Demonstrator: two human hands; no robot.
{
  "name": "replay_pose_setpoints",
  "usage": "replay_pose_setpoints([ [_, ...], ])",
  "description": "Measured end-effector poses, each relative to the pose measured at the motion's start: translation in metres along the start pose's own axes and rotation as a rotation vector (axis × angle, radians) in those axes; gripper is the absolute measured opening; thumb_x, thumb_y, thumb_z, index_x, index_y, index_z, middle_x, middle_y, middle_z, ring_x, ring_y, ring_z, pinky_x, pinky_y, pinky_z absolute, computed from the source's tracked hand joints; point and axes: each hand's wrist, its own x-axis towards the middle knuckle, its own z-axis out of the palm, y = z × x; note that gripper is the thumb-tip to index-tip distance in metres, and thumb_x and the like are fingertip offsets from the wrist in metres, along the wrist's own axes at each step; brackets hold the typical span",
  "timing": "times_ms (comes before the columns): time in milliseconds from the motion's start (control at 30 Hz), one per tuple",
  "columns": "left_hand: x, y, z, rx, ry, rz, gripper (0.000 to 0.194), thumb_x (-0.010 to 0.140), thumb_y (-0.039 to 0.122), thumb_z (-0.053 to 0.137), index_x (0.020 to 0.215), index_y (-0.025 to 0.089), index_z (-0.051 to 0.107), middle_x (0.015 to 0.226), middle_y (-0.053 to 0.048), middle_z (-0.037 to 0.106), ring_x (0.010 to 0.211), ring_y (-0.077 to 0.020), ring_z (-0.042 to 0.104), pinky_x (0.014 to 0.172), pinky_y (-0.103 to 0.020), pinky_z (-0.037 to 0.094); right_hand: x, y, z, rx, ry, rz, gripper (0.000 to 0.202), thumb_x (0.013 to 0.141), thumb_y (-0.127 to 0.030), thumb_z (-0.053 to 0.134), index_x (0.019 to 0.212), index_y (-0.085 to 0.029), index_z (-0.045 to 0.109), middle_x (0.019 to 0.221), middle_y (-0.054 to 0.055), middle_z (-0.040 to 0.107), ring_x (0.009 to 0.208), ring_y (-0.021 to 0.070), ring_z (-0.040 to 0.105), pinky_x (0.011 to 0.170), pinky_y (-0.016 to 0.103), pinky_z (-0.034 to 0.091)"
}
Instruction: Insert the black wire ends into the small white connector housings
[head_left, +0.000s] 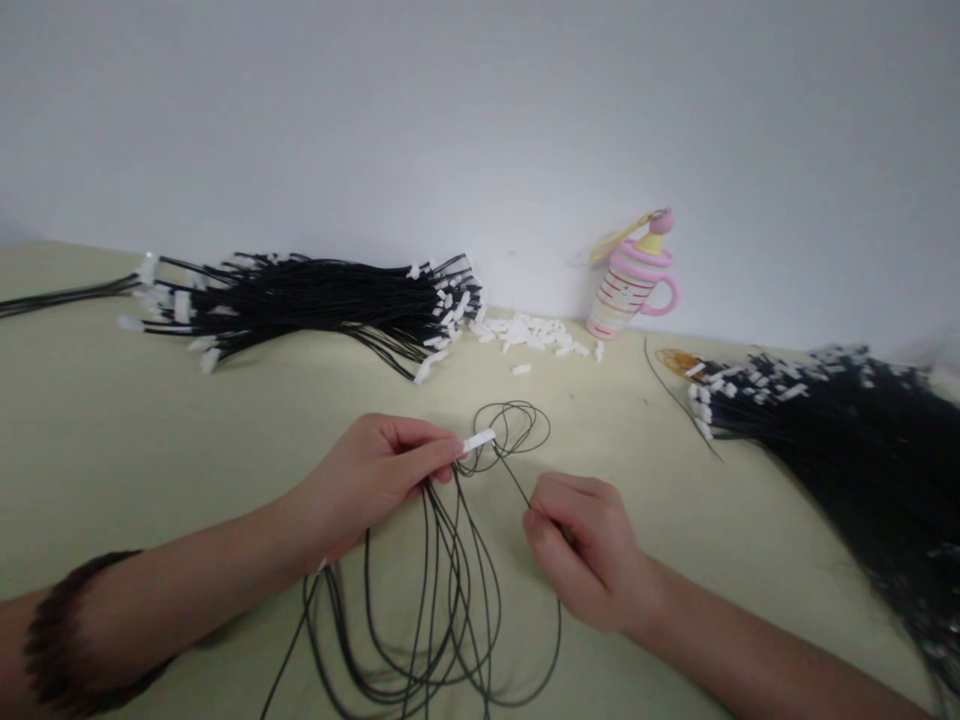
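Black wires (442, 610) looped; left fingers (427, 462) pinch white connector (478, 440), right fingers (541, 510) pinch wire.

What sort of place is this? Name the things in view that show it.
Probably a small hand-assembly workbench: bundles of black wires tipped with white connectors, a heap of loose connectors, and a left hand holding one connector.

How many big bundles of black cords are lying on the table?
2: one bundle at the back left near the wall, another bundle on the right. More may lie outside the picture.
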Motion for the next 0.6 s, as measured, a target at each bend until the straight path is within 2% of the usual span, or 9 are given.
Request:
replay_pose_setpoints([
  [167,0.000,-0.002,0.000,-0.017,-0.015,-0.003,0.034,0.071,0.048,0.055,0.060,0.016,0.062,0.051,0.004,0.044,0.051,-0.0094,0.035,0.047,-0.021,0.024,0.002,0.002,0.001,-0.022,-0.038,0.034,0.020,0.074,-0.011,0.039,0.058,-0.018,0.028,0.055,-0.002,0.034,0.052,0.0084,0.034,0.050,0.023,0.023],
  [333,-0.003,0.002,0.000,0.042,-0.049,0.033,0.033,0.072,0.044,0.055,0.054,0.016,0.058,0.050,0.004,0.044,0.050,-0.0089,0.034,0.047,-0.021,0.024,0.005,0.000,0.004,-0.048,-0.007,0.099,0.021,0.077,-0.015,0.042,0.058,-0.017,0.033,0.056,-0.003,0.037,0.051,0.0073,0.036,0.050,0.021,0.025],
  [467,-0.004,0.007,0.000,0.122,-0.118,0.095,0.032,0.073,0.038,0.053,0.050,0.016,0.054,0.049,0.005,0.043,0.050,-0.0086,0.034,0.048,-0.021,0.024,0.006,0.000,0.006,-0.065,0.019,0.099,0.020,0.079,-0.016,0.042,0.060,-0.016,0.037,0.056,-0.003,0.038,0.051,0.0070,0.036,0.050,0.020,0.025],
  [600,-0.004,0.009,-0.002,0.155,-0.172,0.108,0.031,0.075,0.037,0.051,0.052,0.016,0.053,0.050,0.005,0.041,0.051,-0.0088,0.034,0.049,-0.020,0.025,0.006,0.002,0.006,-0.072,0.011,0.081,0.020,0.078,-0.014,0.042,0.060,-0.017,0.034,0.057,-0.003,0.038,0.052,0.0071,0.037,0.051,0.020,0.026],
])
